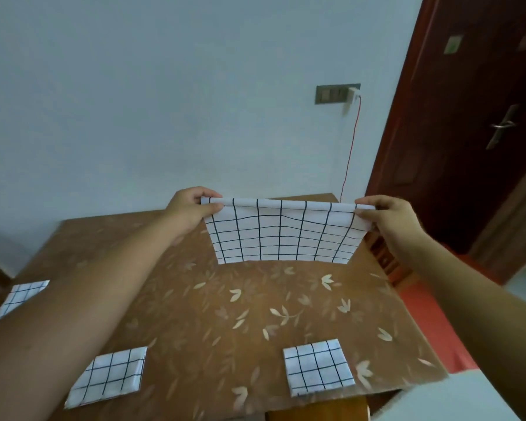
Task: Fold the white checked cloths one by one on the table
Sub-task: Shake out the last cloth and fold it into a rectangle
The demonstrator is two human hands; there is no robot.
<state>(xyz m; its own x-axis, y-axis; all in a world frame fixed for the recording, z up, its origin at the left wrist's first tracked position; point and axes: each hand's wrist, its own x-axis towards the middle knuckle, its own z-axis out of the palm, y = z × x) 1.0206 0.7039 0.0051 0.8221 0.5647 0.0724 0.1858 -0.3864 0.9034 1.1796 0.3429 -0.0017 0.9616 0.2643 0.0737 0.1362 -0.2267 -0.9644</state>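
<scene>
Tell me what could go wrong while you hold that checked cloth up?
The left hand and right hand only pinch the checked cloth at its top corners, so a corner might slip and the fold go crooked. The right folded cloth lies near the front edge of the table; a forearm could nudge it off.
</scene>
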